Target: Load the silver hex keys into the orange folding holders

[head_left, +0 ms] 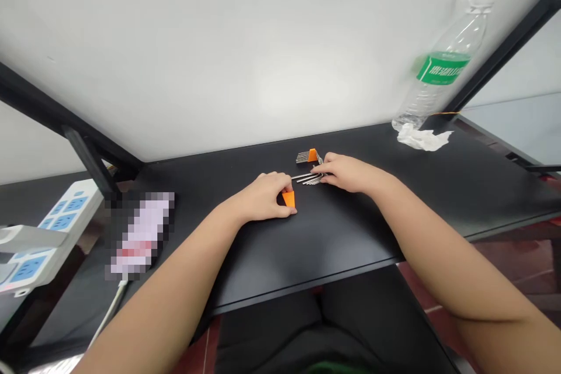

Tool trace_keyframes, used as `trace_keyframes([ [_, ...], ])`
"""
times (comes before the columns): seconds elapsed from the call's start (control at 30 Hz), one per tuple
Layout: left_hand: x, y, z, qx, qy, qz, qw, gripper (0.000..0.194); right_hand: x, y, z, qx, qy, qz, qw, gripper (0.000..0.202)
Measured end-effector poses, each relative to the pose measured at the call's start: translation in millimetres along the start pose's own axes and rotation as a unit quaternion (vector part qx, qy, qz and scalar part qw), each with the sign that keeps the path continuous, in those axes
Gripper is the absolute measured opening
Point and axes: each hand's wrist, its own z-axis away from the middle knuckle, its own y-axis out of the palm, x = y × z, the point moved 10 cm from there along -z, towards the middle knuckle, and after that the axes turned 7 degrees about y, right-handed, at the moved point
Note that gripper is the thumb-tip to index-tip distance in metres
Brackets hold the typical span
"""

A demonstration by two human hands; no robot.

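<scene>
My left hand is closed on a small orange holder near the middle of the black table. To its right, my right hand has its fingers closed around a fanned bundle of thin metal rods, whose ends point left towards my left hand. Just behind the rods lies another orange holder, with a set of thin metal rods sticking out of its left side. The fingertips of my right hand are close to this second holder.
A clear plastic bottle with a green label stands at the back right, beside crumpled white tissue. At the left are a white power strip and a blurred-out object with a cable. A white wall rises behind the table.
</scene>
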Motion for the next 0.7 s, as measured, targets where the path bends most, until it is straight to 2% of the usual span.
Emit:
trace_keyframes([
  [0.2, -2, -3.0, 1, -0.009, -0.001, 0.002, 1.000, 0.036, 14, -3, -9, -0.040, -0.029, 0.005, 0.999, 0.017],
  [0.4, -3, -4.8, 1, -0.014, 0.004, 0.005, 1.000, 0.035, 22, -7, -7, -0.068, -0.049, 0.004, 0.996, 0.023],
  [0.7, 0, -6.9, 2, -0.025, 0.001, -0.007, 1.000, 0.035, -11, -21, -1, -0.080, -0.023, -0.019, 0.996, 0.026],
])
